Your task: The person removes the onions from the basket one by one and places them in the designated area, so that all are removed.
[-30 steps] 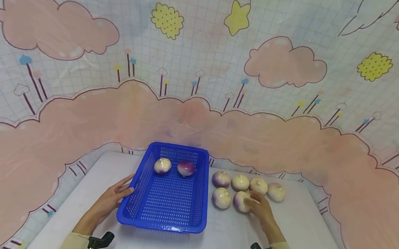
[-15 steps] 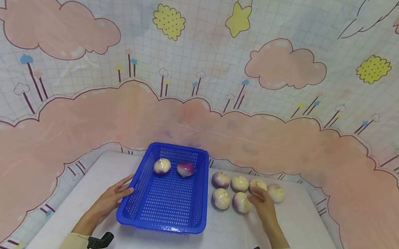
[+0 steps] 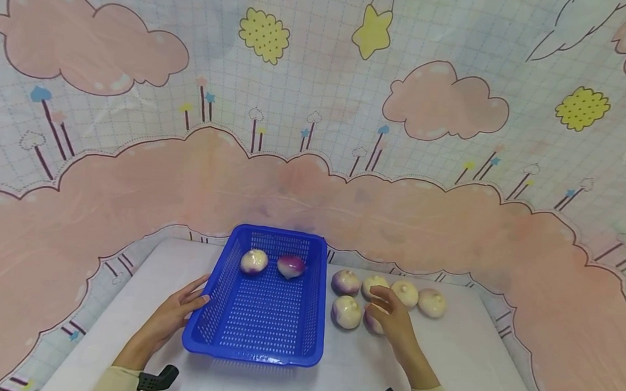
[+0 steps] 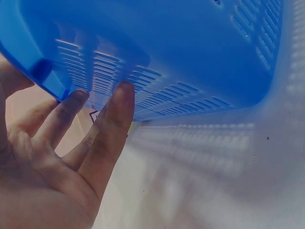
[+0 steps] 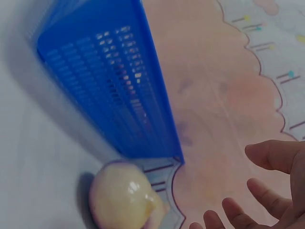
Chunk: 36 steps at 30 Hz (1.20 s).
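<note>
A blue perforated plastic basket (image 3: pixel 262 318) stands at the centre of the table. At its left side my left hand (image 3: pixel 173 312) holds the wall, thumb over the rim; the left wrist view shows fingertips (image 4: pixel 125 90) against the slotted outside. Two glossy white-and-purple turnips, one whiter (image 3: pixel 254 262) and one mostly purple (image 3: pixel 291 266), lie in the far end of the basket. My right hand (image 3: pixel 397 326) hovers over the loose turnips on the right, fingers parted and holding nothing. It partly covers the front turnip (image 3: pixel 372 325). Another front-row turnip (image 3: pixel 346 312) sits just left of it.
Behind those, a back row of several turnips (image 3: pixel 346 282) extends right to the last turnip (image 3: pixel 432 303). A white table (image 3: pixel 475 361) carries everything. A printed cloth (image 3: pixel 292 188) with clouds and stars hangs behind the table's far edge.
My right hand has let go of the front turnip, drawn back to the right, then come left above the turnips. The left hand and basket keep their places.
</note>
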### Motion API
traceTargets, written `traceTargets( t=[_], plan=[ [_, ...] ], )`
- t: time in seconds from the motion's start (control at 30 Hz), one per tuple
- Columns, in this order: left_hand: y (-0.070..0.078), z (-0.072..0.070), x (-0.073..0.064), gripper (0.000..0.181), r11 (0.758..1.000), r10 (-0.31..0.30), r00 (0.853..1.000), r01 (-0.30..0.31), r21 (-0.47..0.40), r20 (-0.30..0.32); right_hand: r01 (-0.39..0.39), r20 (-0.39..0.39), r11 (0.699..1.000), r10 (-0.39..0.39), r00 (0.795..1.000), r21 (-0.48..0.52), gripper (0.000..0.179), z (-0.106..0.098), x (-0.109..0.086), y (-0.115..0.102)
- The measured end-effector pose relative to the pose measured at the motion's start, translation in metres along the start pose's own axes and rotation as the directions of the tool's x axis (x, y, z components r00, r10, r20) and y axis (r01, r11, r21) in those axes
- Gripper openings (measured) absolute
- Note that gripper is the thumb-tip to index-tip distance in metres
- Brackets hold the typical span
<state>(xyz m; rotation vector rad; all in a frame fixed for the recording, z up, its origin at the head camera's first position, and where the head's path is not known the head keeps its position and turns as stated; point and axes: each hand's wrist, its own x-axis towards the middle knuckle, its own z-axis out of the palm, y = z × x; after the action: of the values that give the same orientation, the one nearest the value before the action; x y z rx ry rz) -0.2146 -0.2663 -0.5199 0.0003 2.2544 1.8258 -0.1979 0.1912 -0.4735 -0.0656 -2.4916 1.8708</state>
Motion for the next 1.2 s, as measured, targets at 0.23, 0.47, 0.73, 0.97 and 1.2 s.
traceTargets(
  t=[0.23, 0.47, 0.73, 0.97, 1.2],
  plan=[
    [-0.002, 0.000, 0.003, 0.071, 1.000, -0.013, 1.000, 0.012, -0.020, -0.003, 0.066, 0.018, 0.997, -0.067, 0.998, 0.031, 0.046, 0.023, 0.001, -0.018],
    [-0.001, 0.000, 0.001, 0.070, 1.000, -0.001, 1.000, 0.001, -0.014, -0.008, 0.132, 0.065, 0.990, -0.136, 0.989, 0.058, 0.044, 0.046, 0.003, -0.038],
    [0.000, 0.001, 0.000, 0.070, 1.000, 0.006, 1.000, -0.006, -0.005, -0.010, 0.145, 0.138, 0.988, -0.151, 0.979, 0.050, 0.049, 0.072, 0.010, -0.058],
    [-0.002, 0.000, 0.002, 0.069, 1.000, -0.006, 1.000, 0.006, -0.009, -0.018, 0.178, 0.216, 0.982, -0.189, 0.958, 0.069, 0.053, 0.094, 0.017, -0.074],
    [-0.002, 0.001, 0.001, 0.071, 1.000, -0.015, 1.000, 0.015, -0.008, -0.020, 0.074, 0.267, 0.997, -0.082, 0.960, 0.039, 0.058, 0.116, 0.031, -0.080]
  ],
)
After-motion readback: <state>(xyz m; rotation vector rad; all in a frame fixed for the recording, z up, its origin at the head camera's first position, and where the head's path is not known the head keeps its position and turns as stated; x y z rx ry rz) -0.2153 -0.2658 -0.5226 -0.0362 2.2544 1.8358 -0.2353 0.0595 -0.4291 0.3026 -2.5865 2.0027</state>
